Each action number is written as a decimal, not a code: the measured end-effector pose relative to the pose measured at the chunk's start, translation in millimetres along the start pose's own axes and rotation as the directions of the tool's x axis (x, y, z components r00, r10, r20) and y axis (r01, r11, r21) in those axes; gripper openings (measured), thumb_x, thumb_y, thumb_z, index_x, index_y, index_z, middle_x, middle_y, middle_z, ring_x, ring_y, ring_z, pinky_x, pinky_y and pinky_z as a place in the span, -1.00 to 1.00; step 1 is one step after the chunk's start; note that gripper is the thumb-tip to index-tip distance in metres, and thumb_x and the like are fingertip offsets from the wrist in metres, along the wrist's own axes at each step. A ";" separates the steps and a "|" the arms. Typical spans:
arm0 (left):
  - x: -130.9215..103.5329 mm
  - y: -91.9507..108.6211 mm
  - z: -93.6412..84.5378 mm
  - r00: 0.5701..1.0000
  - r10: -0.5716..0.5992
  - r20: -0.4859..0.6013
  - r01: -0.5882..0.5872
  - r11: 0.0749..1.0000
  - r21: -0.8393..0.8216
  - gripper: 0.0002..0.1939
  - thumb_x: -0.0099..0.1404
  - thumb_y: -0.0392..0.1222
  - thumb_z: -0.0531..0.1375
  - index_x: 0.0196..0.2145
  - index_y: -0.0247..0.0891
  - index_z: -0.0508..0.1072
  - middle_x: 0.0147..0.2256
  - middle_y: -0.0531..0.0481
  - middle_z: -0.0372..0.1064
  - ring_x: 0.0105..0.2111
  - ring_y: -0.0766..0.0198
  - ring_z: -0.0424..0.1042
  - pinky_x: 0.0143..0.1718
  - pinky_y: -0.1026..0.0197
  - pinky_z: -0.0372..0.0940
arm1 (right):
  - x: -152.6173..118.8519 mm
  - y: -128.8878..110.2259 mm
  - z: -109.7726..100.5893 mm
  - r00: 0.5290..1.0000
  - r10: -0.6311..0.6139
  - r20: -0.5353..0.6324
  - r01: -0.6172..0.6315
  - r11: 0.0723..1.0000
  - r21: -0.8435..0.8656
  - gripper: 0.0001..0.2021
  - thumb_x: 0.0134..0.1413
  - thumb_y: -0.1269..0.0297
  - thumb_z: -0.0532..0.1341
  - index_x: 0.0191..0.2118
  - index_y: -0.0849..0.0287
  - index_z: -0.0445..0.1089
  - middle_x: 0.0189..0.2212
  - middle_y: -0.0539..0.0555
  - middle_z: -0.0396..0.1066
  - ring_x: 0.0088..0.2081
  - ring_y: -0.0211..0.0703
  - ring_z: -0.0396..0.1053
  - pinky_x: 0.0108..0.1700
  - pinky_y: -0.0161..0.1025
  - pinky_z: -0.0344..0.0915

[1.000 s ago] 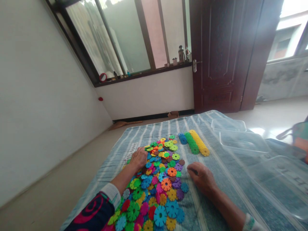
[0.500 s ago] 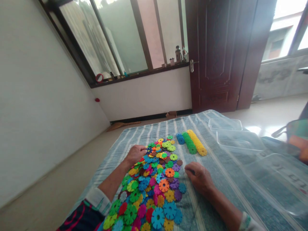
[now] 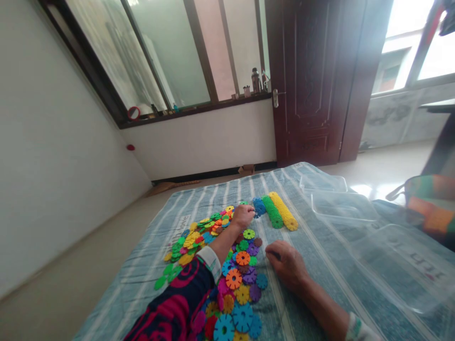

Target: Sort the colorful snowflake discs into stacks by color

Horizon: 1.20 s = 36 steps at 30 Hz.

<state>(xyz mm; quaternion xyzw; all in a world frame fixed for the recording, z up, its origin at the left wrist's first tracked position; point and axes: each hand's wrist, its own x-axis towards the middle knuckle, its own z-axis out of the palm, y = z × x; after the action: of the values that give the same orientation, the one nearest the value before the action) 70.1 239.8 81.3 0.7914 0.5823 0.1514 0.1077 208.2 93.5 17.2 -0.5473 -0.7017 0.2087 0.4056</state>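
Observation:
My left hand (image 3: pixel 243 216) reaches over the pile with its fingers pinched at the near end of a short row of blue notched discs (image 3: pixel 259 206). A blue disc appears to be at the fingertips, mostly hidden by them. Beside that row lie a longer green row (image 3: pixel 273 212) and a yellow row (image 3: pixel 283 211) of the same plastic discs. Loose discs of many colours (image 3: pixel 242 258) spread under and around my left forearm. My right hand (image 3: pixel 287 264) rests on the cloth right of the pile, fingers curled, with nothing visible in them.
A striped blue cloth (image 3: pixel 305 293) covers the surface. Clear plastic boxes (image 3: pixel 343 207) and a transparent lid or tray (image 3: pixel 405 265) stand on the right. An orange and green bag-like item (image 3: pixel 432 203) lies at the right edge. Behind are a brown door (image 3: pixel 309 85) and a window ledge (image 3: pixel 199 109).
My left hand has moved right, from the pile's far left side to the blue row, its sleeve now over the loose discs. My right hand stays in place. The view has shifted slightly.

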 end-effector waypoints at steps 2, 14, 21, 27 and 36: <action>8.3 7.5 7.1 1.000 -0.005 0.000 0.005 1.000 0.016 -0.84 0.27 -0.21 0.14 -0.33 -0.33 0.49 -0.38 0.03 0.45 -0.31 0.30 0.42 -0.21 0.18 0.31 | 0.0 -0.3 -0.1 1.000 0.001 -0.006 -0.001 1.000 0.009 -0.82 0.08 0.35 0.09 -0.40 0.12 0.44 -0.39 0.01 0.42 -0.28 -0.22 0.32 -0.21 -0.34 0.15; 21.2 18.1 18.5 0.995 -0.055 -0.080 0.066 0.989 0.134 -0.74 0.21 -0.26 0.14 -0.15 -0.19 0.52 -0.25 -0.01 0.51 -0.17 0.22 0.44 -0.11 0.21 0.28 | 2.0 -1.2 -1.1 1.000 0.004 0.003 -0.004 1.000 0.004 -0.82 0.09 0.36 0.08 -0.41 0.13 0.42 -0.41 0.01 0.40 -0.29 -0.23 0.30 -0.24 -0.35 0.12; 13.3 15.6 24.2 0.986 -0.024 -0.165 0.060 0.975 0.215 -0.68 0.14 -0.15 0.20 -0.11 -0.21 0.46 -0.25 -0.04 0.46 -0.19 0.18 0.42 -0.17 0.23 0.27 | 1.0 -2.9 -1.6 1.000 -0.005 -0.008 0.005 1.000 0.014 -0.83 0.09 0.36 0.09 -0.42 0.13 0.42 -0.42 0.01 0.40 -0.30 -0.24 0.30 -0.24 -0.36 0.10; 8.5 17.9 31.9 0.980 0.039 -0.195 0.018 0.960 0.280 -0.69 0.14 -0.11 0.22 -0.14 -0.22 0.44 -0.20 -0.10 0.40 -0.12 0.12 0.35 -0.11 0.18 0.24 | 0.7 -2.0 0.2 1.000 -0.004 -0.023 0.004 1.000 0.021 -0.83 0.08 0.36 0.09 -0.41 0.14 0.42 -0.40 0.01 0.41 -0.29 -0.24 0.30 -0.23 -0.36 0.11; 14.4 18.2 34.9 0.980 0.057 -0.189 0.005 0.950 0.311 -0.75 0.17 -0.12 0.19 -0.17 -0.17 0.48 -0.23 -0.08 0.38 -0.14 0.12 0.36 -0.16 0.18 0.26 | 0.8 -0.4 0.8 1.000 0.001 -0.023 0.000 1.000 0.020 -0.84 0.08 0.37 0.10 -0.42 0.15 0.41 -0.42 0.00 0.39 -0.30 -0.25 0.30 -0.24 -0.36 0.10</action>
<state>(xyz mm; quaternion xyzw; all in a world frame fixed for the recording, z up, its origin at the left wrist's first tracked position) 103.0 248.3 56.7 0.7874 0.5960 0.1366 -0.0777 207.2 94.2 17.3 -0.5458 -0.6948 0.2095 0.4190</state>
